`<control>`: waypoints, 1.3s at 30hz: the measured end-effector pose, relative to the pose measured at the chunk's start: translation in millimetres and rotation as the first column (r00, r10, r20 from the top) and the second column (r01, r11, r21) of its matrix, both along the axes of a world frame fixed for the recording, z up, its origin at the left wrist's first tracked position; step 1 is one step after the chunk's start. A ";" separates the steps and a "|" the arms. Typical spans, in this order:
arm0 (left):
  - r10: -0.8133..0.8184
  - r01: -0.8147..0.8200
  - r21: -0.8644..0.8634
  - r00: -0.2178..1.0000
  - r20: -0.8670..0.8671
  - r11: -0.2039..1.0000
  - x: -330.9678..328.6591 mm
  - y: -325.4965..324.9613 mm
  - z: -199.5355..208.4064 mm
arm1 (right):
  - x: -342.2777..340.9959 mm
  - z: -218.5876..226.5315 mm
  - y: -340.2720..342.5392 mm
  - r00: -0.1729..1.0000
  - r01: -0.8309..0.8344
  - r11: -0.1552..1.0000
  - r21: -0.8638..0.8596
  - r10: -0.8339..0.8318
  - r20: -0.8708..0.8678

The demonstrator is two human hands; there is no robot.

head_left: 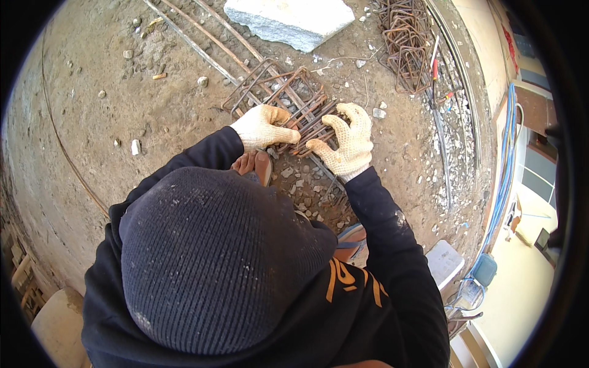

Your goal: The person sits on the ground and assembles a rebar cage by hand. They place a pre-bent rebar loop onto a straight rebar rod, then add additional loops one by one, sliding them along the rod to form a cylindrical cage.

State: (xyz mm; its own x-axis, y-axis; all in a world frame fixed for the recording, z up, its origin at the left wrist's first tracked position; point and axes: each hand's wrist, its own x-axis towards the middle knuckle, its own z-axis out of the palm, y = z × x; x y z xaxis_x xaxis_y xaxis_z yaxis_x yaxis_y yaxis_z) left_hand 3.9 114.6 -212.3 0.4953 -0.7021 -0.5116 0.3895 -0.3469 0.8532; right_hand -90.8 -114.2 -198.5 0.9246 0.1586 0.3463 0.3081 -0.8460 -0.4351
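Note:
A cluster of rusty square rebar stirrups (316, 126) lies on long steel bars (211, 58) just above the ground. My left hand (264, 127), in a cream knitted glove, is at the left side of the cluster, its thumb and curled fingers closed on the stirrups. On the right side my right hand (348, 142), in a matching glove, has its fingers bent and spread apart, the tips near or touching the bent ends. Beyond my left hand, larger and looser stirrups (270, 83) stand tilted around the bars.
A white stone block (291, 21) lies at the far side. A stirrup pile (405, 43) and a red-handled tool (434, 69) are at the far right. Blue cables (504, 165) run along the right edge. My sandalled feet (351, 239) and loose stones are below the bars.

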 end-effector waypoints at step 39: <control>-0.043 0.033 0.045 0.971 0.235 0.998 14.2 5.7 -17.5 | -2.4 -5.8 -0.4 0.999 0.001 0.999 -0.036 0.000 0.042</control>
State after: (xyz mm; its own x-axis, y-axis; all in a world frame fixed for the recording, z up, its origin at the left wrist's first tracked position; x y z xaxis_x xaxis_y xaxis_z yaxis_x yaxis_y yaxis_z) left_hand 18.1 120.3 -229.9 0.5788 -0.7037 -0.4120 0.1652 -0.3936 0.9043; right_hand -93.1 -114.6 -204.3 0.9096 0.1714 0.3786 0.3250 -0.8612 -0.3908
